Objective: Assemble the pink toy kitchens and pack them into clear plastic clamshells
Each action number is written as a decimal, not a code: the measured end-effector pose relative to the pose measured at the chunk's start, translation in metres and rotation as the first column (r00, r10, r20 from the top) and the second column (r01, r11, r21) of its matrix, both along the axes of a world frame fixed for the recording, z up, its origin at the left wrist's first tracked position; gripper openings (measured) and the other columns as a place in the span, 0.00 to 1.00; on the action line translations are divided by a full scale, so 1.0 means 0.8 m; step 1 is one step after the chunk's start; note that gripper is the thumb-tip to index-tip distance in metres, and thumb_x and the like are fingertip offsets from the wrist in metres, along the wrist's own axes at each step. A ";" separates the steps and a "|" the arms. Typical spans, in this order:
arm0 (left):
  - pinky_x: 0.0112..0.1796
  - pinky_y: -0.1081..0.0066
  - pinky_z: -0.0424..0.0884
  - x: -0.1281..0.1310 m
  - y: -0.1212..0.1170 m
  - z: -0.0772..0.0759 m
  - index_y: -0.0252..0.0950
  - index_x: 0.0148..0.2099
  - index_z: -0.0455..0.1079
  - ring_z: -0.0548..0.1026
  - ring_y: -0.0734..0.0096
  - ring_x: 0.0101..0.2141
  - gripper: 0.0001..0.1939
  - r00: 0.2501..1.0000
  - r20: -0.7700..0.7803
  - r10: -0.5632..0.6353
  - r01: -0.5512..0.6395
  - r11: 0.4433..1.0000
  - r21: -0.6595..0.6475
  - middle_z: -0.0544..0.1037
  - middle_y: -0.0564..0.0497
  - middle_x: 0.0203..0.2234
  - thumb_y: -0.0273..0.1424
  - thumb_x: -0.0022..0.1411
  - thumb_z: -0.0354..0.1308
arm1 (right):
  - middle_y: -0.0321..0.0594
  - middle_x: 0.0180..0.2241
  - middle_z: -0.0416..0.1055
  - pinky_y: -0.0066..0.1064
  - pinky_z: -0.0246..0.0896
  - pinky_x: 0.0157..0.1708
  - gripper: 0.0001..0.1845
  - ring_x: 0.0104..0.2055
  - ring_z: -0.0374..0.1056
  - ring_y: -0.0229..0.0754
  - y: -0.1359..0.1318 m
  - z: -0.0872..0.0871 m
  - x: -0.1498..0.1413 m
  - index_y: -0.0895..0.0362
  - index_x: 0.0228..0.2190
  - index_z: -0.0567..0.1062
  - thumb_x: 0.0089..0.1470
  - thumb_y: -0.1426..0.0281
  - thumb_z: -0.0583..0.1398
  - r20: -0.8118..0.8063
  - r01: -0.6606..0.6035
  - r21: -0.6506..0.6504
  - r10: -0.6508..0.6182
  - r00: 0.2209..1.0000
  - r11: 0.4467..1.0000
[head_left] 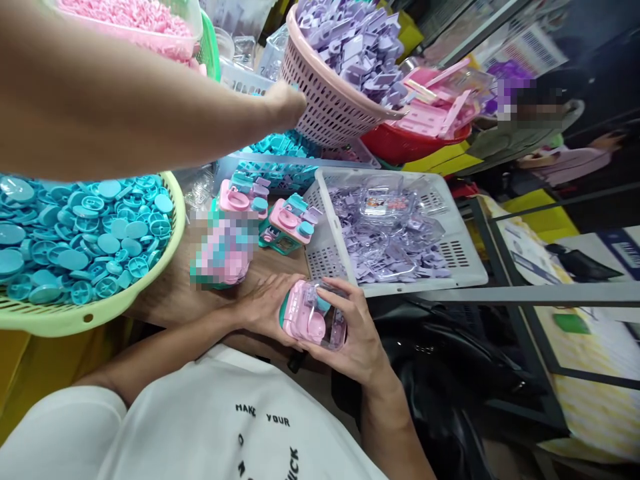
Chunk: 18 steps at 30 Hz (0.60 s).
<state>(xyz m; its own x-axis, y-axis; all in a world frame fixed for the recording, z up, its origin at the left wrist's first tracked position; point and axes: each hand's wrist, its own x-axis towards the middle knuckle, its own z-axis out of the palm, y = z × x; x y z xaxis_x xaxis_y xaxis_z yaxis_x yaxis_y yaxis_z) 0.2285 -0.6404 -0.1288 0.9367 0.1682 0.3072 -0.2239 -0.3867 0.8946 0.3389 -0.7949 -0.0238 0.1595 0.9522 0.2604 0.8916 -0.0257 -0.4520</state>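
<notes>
Pink-and-teal toy (300,317), clear cover (334,328) over part of it, being held at near edge of desk (170,290). Toy being grasped by fingers of left hand (270,310); cover being clasped by those of right hand (357,328). Even, light pressure seemingly being called for.

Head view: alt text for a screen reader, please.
A left hand holds a pink-and-teal plastic toy while the right hand grips a clear plastic cover against it. Similar toys stand on the wooden table, between a light-green basket of turquoise discs and a white basket of lilac parts. Another person's arm reaches in, upper left.
</notes>
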 end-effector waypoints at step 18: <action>0.59 0.47 0.62 -0.003 0.003 0.002 0.38 0.65 0.54 0.67 0.42 0.57 0.56 1.000 0.003 -0.003 0.003 1.000 -0.029 0.67 0.37 0.57 0.44 0.37 0.74 | 0.46 0.58 0.53 0.53 0.63 0.60 0.38 0.64 0.58 0.56 0.007 0.005 0.004 0.43 0.60 0.61 0.50 0.60 0.69 -0.095 -0.008 -0.155 -0.007 0.995 0.988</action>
